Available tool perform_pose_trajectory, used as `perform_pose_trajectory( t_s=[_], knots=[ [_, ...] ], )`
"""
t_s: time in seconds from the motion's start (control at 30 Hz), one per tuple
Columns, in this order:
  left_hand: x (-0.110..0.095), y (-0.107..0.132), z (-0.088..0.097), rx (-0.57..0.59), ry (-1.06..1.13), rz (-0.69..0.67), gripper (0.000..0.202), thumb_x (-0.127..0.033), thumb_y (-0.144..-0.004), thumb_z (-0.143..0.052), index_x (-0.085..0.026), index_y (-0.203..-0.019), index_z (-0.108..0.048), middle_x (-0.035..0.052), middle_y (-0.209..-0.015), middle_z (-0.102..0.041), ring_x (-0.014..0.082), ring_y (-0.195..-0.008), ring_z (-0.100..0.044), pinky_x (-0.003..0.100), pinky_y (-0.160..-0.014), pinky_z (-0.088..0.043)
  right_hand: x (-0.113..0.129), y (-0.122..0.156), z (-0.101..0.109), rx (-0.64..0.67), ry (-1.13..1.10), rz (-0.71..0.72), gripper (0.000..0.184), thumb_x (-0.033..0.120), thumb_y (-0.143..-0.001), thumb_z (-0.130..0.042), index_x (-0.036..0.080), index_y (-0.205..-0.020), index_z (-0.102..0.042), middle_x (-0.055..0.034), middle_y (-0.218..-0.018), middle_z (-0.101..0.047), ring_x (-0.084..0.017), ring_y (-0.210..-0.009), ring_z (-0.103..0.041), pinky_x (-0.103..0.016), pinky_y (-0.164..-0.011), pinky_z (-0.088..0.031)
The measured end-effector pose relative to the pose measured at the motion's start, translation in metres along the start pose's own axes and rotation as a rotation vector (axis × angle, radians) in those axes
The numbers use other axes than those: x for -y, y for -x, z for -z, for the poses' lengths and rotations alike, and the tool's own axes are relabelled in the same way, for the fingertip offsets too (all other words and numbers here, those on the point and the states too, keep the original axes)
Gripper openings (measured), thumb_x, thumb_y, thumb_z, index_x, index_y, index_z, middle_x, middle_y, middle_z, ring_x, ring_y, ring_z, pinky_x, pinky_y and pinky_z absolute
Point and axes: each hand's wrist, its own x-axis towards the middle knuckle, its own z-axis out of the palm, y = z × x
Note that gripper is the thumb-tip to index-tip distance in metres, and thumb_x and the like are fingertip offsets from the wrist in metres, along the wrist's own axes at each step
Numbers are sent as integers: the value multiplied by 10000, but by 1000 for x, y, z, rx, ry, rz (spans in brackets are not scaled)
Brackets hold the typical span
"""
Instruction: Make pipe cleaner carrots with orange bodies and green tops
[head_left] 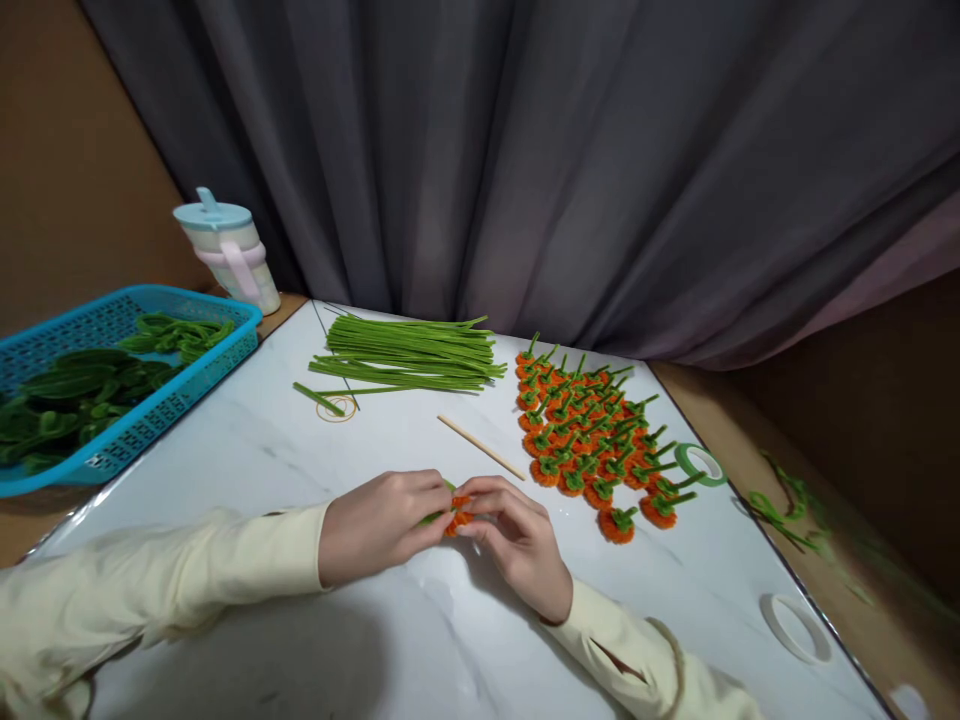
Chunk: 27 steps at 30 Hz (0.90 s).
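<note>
Between my two hands is a small orange pipe-cleaner flower (458, 519), partly hidden by the fingers. My left hand (390, 525) pinches it from the left, with a bit of green stem showing at the fingertips. From the right, the thumb and fingers of my right hand (517, 540) close on the orange petals. Beyond them lies a thin wooden stick (480, 446). Rows of finished-looking orange flowers (581, 425) with green stems stand upside down to the right. A bundle of green pipe cleaners (409, 352) lies farther back.
At the left, a blue basket (251, 335) holds green leaves (90, 395). Behind it stands a lidded cup (232, 255). A green tape roll (701, 464) and a white ring (795, 628) lie at the right. Rubber bands (335, 408) are near the bundle. A grey curtain (480, 150) hangs behind.
</note>
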Motion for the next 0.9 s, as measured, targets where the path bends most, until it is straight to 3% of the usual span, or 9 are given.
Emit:
perform_pose_trajectory(
  t_s=[0.2, 0.33, 0.43, 0.53, 0.6, 0.7, 0.8, 0.9],
  knots=[
    [1, -1, -11, -72, -12, 12, 220, -183, -871, -375, -161, -798, -581, 62, -816, -565, 141, -707, -536, 234, -653, -411, -1, 0, 0, 16, 53, 34, 107, 138, -817, -548, 200, -750, -605, -64, -923, -621, -161, -825, -594, -298, -716, -487],
    [-1, -3, 0, -51, 112, 52, 145, -221, -830, -463, -150, -756, -566, 49, -800, -572, 130, -684, -522, 231, -634, -410, -3, 1, 0, -6, 84, 50, 106, 124, -802, -559, 201, -737, -590, -60, -922, -621, -161, -816, -595, -295, -706, -487],
    [5, -6, 18, 37, 355, 92, 175, -334, -763, -585, -161, -783, -569, 31, -857, -591, 122, -716, -532, 208, -630, -434, -4, 1, 1, -84, 110, 64, 92, 126, -793, -566, 203, -764, -607, -67, -951, -624, -182, -858, -597, -325, -750, -485],
    [19, -13, 27, 168, 742, 235, 270, -403, -845, -463, -155, -850, -570, 38, -867, -609, 132, -790, -575, 222, -664, -478, -4, 1, 3, -148, 127, 85, 107, 110, -783, -573, 203, -793, -625, -77, -1001, -606, -195, -909, -589, -339, -784, -480],
    [29, -17, 22, 162, 946, 338, 276, -423, -805, -533, -149, -833, -526, 24, -788, -613, 140, -750, -603, 249, -642, -499, -5, 2, 3, -153, 147, 84, 125, 102, -781, -574, 206, -821, -633, -81, -1010, -593, -199, -935, -578, -344, -811, -474],
    [37, -20, 1, 214, 1177, 384, 354, -402, -713, -663, -156, -869, -463, 19, -764, -630, 140, -629, -621, 271, -570, -507, -7, 3, 2, -137, 100, 36, 129, 117, -793, -565, 206, -873, -612, -91, -1019, -565, -197, -948, -566, -329, -785, -498],
    [36, -20, -19, 137, 1266, 369, 371, -433, -727, -644, -133, -864, -474, 38, -728, -638, 138, -587, -623, 265, -536, -506, -10, 3, 1, -125, 19, -25, 127, 140, -804, -557, 203, -915, -561, -88, -989, -558, -181, -912, -572, -302, -740, -521],
    [35, -19, -29, 55, 1266, 372, 363, -456, -747, -616, -119, -816, -504, 39, -666, -638, 130, -550, -619, 251, -522, -506, -12, 2, 2, -125, 101, -30, 153, 152, -790, -579, 200, -932, -547, -75, -947, -589, -182, -900, -572, -307, -760, -502]
  ],
)
